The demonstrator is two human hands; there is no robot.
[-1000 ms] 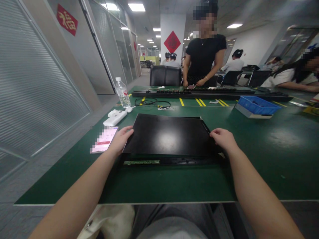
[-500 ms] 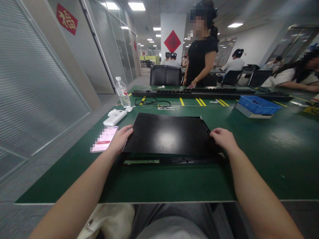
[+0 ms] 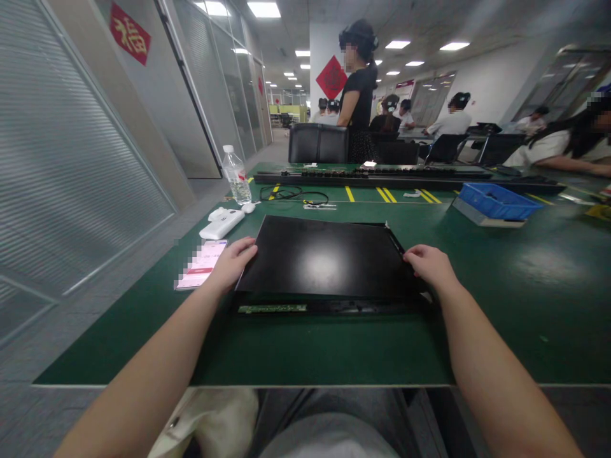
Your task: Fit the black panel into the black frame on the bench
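A glossy black display panel [image 3: 291,254] lies slightly skewed over a black frame [image 3: 363,307] on the green table. Along the near side of the frame shows a strip of green circuit board [image 3: 272,309]. My left hand [image 3: 235,262] grips the panel's left edge, thumb on top and fingers partly hidden beneath. At the right edge my right hand [image 3: 429,267] is closed in a pinch, where panel and frame edge meet; which of the two the fingertips hold is hard to tell. A thin dark gap separates panel and frame at the upper right.
Left of the panel are a phone [image 3: 200,264], a white device [image 3: 222,224] and a water bottle [image 3: 236,175]. A black cable [image 3: 291,194] and long black strips [image 3: 405,181] lie farther back. A blue bin [image 3: 499,202] stands right. A person in black [image 3: 358,95] stands beyond the table.
Both hands and the panel stay nearly in place. The standing person has moved leftward and away from the table, and their hand no longer shows at its far edge.
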